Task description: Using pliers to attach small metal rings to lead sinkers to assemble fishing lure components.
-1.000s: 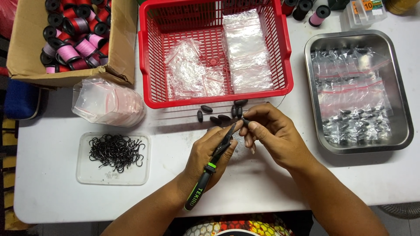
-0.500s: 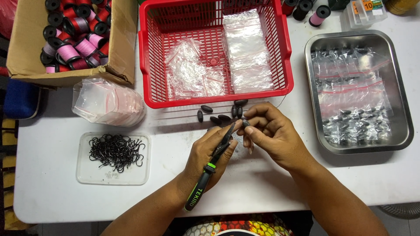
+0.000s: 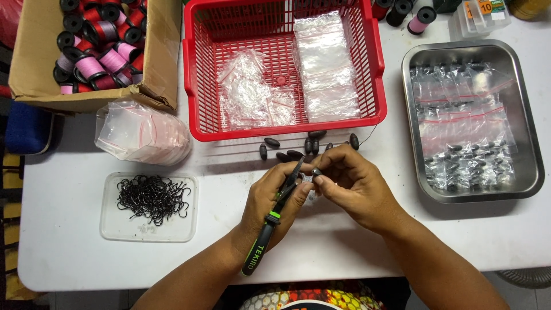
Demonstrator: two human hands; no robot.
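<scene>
My left hand grips black pliers with a green-trimmed handle, jaws pointing up toward my right hand. My right hand pinches a small dark piece between thumb and fingers, right at the plier tips. Both hands meet over the white table, just below several dark oval sinkers scattered in front of the red basket.
The red basket holds clear plastic bags. A steel tray at right holds bagged sinkers. A clear lid of black hooks lies at left, a bag pile above it, and a cardboard box of thread spools at far left.
Both hands have shifted very slightly; the pliers stay at the small piece held by my right fingers.
</scene>
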